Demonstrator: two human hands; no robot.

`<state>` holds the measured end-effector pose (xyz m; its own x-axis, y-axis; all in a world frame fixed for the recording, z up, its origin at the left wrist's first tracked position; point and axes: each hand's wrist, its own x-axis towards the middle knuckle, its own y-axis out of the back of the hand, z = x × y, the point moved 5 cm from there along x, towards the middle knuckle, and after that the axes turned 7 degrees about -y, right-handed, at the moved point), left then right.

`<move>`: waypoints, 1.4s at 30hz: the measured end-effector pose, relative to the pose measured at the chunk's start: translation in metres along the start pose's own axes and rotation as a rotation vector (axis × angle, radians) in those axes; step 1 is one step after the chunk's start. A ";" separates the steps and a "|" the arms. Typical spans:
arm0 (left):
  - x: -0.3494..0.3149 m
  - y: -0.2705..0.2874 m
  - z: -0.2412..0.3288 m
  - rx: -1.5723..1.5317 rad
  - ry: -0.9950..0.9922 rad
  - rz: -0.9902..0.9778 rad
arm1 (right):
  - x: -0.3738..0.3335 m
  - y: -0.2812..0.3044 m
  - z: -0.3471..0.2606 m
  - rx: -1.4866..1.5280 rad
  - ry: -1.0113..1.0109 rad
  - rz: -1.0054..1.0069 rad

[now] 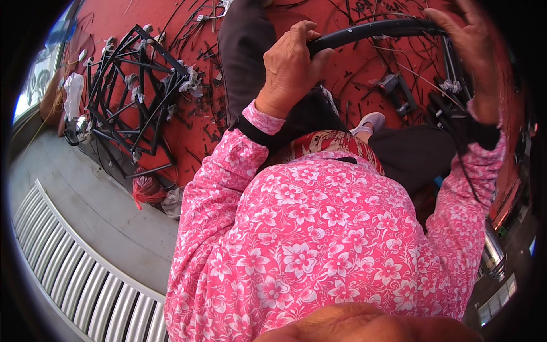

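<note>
A long, curved black tube [376, 29], smooth and thick, arcs across the top in front of me. My left hand [293, 65] is closed around its left end, with the thumb along the near side. At the other end, my right hand [470, 51] is slightly blurred, its fingers stretched and apart beside the tube. Whether those fingers touch it is hard to tell. Below the right hand, black metal bars [453, 68] with clear plastic wrapping stand close by. A small grey and black metal part [393, 88] lies on the red floor beneath the arc.
Stacked black tubular frames [137, 85] with plastic-wrapped joints stand at the left. Black strips and offcuts litter the red floor [194, 134]. A red plastic bag [148, 187] lies near a slatted metal grating [85, 268]. A metal cylinder [493, 253] is at the lower right.
</note>
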<state>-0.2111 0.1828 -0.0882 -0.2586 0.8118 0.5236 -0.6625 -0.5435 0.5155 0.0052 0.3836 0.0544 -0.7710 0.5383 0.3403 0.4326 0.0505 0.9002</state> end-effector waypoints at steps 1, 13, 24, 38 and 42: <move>0.000 0.000 0.000 -0.010 0.024 -0.009 | -0.010 -0.032 -0.020 0.378 -0.365 -0.101; -0.002 0.004 0.003 -0.055 0.044 -0.093 | -0.025 -0.126 -0.098 0.259 0.224 -0.206; -0.010 0.011 0.006 -0.334 0.329 -0.219 | -0.031 -0.133 -0.106 0.276 0.334 -0.197; -0.004 0.006 -0.013 -1.242 0.650 -0.458 | -0.023 -0.110 -0.118 0.262 0.430 -0.323; 0.007 -0.008 -0.003 -1.217 0.488 -0.851 | -0.023 -0.068 -0.128 0.270 0.503 -0.272</move>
<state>-0.2101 0.1936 -0.0909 0.4396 0.8981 -0.0123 -0.8132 0.3922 -0.4300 -0.0664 0.2605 0.0205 -0.9671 0.0183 0.2538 0.2419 0.3759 0.8945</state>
